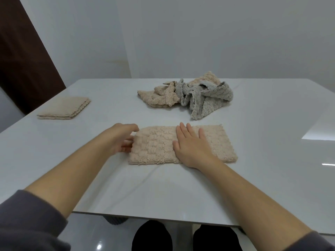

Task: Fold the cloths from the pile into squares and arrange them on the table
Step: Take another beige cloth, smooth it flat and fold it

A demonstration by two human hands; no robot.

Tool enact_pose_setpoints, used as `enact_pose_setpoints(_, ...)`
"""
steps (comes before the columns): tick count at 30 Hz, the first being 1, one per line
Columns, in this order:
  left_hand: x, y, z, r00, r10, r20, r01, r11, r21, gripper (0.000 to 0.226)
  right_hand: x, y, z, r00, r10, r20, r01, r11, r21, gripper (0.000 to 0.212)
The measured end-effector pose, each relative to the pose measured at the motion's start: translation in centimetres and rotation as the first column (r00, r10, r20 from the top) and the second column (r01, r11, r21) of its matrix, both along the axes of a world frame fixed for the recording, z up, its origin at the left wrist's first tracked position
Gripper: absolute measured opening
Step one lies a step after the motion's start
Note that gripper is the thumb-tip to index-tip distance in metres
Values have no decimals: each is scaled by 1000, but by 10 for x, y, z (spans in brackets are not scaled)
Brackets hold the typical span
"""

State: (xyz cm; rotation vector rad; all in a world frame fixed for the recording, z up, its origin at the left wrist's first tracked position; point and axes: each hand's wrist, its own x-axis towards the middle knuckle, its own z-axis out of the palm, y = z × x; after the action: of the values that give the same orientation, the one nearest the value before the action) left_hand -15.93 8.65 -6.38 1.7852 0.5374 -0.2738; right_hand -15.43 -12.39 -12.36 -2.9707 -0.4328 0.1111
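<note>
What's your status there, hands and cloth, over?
Left hand pinches left edge of beige cloth. Right hand flat on its middle. Cloth folded to a rectangle, not yet square. Nothing in the way.

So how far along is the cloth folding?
Done: a folded beige square lies at the left of the table. In hand: a beige cloth folded to a strip, the right hand flat on it, the left hand gripping its end. Left: the beige and grey pile.

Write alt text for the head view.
A person's right grip presses flat on a rectangular beige cloth while the left grip holds its left edge. Behind lie a crumpled cloth pile and, far left, a folded stack on the table.
</note>
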Motion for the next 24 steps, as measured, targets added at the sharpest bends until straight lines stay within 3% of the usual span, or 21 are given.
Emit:
enact_pose_setpoints(2,-2,2,4,986,-100,-134,107,993,46,17,-1,0,1,1000,2,5,-2,1000,2,61)
enact_pose_setpoints(5,-2,1,0,969,-146,-200,182,968,172,20,-1,0,1,1000,4,10,-4,1000,3,61)
enact_pose_setpoints(8,0,0,-3,979,-136,-153,161,973,165,28,1,-2,2,1000,13,0,-13,999,40,61)
enact_pose_setpoints(10,1,-4,2,993,-112,-38,113,993,31,28,-1,-7,8,1000,30,1,-29,968,250,59)
enact_pose_setpoints(11,3,-8,5,994,-105,40,108,992,-61,29,-1,-11,14,1000,13,-5,-9,897,442,57)
enact_pose_setpoints(12,2,-15,10,987,-106,119,123,982,-144,30,-1,-13,19,999,-29,-41,49,768,638,53)
enact_pose_setpoints(14,-1,-36,24,952,-138,274,218,933,-287,29,2,-19,31,966,-50,-252,253,353,901,46)
enact_pose_setpoints(15,-2,-47,29,925,-161,345,288,889,-357,27,5,-22,38,919,27,-394,390,91,916,43)
enact_pose_setpoints(16,-2,-58,33,899,-172,401,347,841,-416,27,6,-26,44,847,173,-502,527,-153,836,44)
enact_pose_setpoints(17,-2,-68,34,879,-169,445,381,809,-447,26,6,-32,50,773,316,-550,633,-317,707,53)
enact_pose_setpoints(18,-1,-75,31,865,-156,478,387,813,-435,25,6,-40,54,720,403,-565,694,-392,604,64)
enact_pose_setpoints(20,1,-85,19,830,-184,527,371,887,-274,22,5,-57,58,685,422,-594,728,-417,544,74)
enact_pose_setpoints(22,-1,-92,2,773,-306,555,384,923,-25,26,4,-69,58,686,394,-612,727,-409,551,67)
enact_pose_setpoints(24,-5,-101,-12,724,-418,549,400,902,159,35,4,-76,59,673,394,-626,739,-392,548,55)
